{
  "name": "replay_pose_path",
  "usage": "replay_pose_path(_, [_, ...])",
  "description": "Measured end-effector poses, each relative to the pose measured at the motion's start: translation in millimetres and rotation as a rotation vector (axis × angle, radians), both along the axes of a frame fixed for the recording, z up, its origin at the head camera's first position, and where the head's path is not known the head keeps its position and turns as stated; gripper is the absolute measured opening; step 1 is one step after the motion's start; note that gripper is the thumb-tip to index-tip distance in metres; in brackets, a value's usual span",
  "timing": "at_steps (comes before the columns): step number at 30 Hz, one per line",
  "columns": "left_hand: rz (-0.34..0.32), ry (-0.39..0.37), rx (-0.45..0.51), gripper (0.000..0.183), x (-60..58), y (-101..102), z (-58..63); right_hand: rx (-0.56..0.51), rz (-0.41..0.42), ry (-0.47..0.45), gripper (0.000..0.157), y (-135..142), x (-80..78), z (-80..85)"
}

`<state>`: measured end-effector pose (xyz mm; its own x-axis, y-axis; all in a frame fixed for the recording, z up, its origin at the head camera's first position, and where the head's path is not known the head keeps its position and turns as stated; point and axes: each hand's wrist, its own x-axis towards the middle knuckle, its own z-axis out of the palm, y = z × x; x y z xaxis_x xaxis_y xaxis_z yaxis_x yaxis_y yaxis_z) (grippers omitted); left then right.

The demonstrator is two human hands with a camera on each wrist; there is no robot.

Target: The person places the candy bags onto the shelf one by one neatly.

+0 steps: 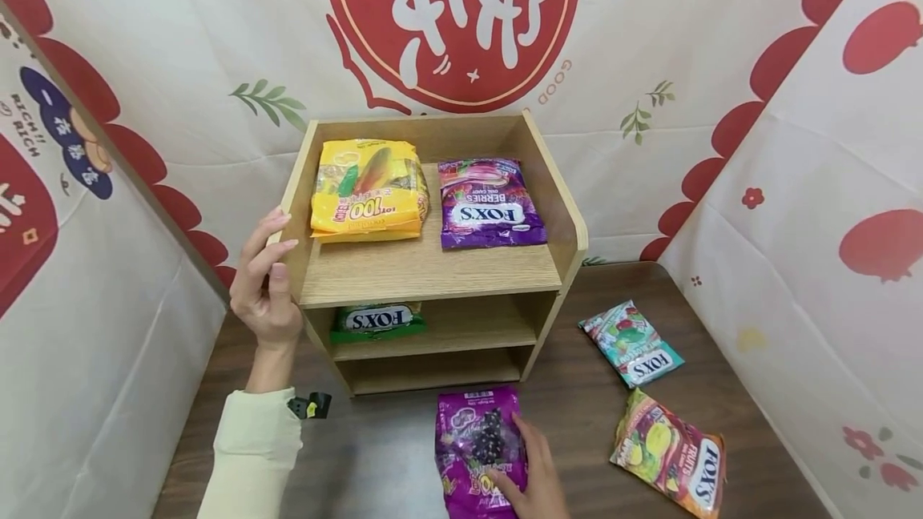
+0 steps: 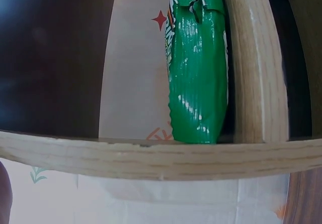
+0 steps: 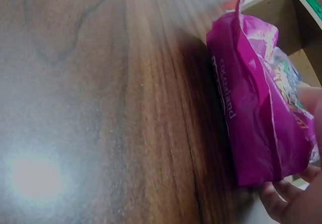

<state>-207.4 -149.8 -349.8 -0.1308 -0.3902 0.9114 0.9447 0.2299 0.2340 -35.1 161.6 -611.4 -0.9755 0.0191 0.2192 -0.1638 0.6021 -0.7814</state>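
Observation:
My left hand [image 1: 267,287] touches the left side panel of a small wooden shelf [image 1: 433,279] with its fingertips. Below the shelf, my right hand [image 1: 537,471] holds a purple candy bag [image 1: 486,431] with a picture of dark grapes. In the right wrist view the thumb lies on one face of the bag and the other fingers on its underside. A yellow candy bag [image 1: 368,191] and a purple Fox's berries bag [image 1: 490,203] lie on the top shelf. A green Fox's bag [image 2: 198,78] sits on the middle level, partly hidden in the head view.
On the dark wooden table [image 1: 577,423], right of the shelf, lie a teal Fox's bag [image 1: 631,343] and an orange Fox's fruits bag [image 1: 671,455]. Printed cloth [image 1: 634,22] hangs behind the shelf and along both sides.

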Motion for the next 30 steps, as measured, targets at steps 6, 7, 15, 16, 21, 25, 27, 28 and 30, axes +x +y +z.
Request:
replay_pose_path(6, [-0.006, -0.009, -0.012, 0.043, 0.0, 3, -2.4, 0.034, -0.147, 0.013, 0.082, 6, 1.6, -2.8])
replay_pose_path(7, [-0.004, -0.009, -0.011, 0.044, 0.1, 3, -2.4, 0.064, -0.163, 0.010, 0.082, 8, 1.9, -4.3])
replay_pose_path(15, [-0.003, -0.006, -0.008, 0.045, 0.7, 1, -1.6, 0.184, -0.100, -0.076, 0.088, 5, 2.1, -13.4])
replay_pose_path(16, [-0.004, -0.006, -0.008, 0.045, 0.6, 1, -1.5, 0.154, -0.102, -0.064, 0.087, 3, 2.4, -13.3])
replay_pose_path(21, [0.000, 0.002, -0.002, 0.045, 0.5, 0, -0.2, -0.019, -0.123, -0.050, 0.080, -10, 5.7, -11.2])
replay_pose_path(25, [0.003, -0.004, -0.008, 0.045, 0.2, 0, 0.4, -0.090, -0.158, -0.063, 0.078, -16, 7.5, -9.0])
replay_pose_path(27, [0.008, -0.009, -0.009, 0.045, 0.2, 0, 0.2, -0.104, -0.176, -0.050, 0.077, -17, 7.7, -7.4])
replay_pose_path(28, [0.010, -0.011, -0.008, 0.045, 0.4, 0, 0.2, -0.109, -0.184, -0.042, 0.076, -17, 7.9, -5.8])
replay_pose_path(30, [0.012, -0.016, -0.009, 0.045, 0.7, 0, 0.0, -0.127, -0.200, -0.026, 0.075, -18, 8.6, -3.1])
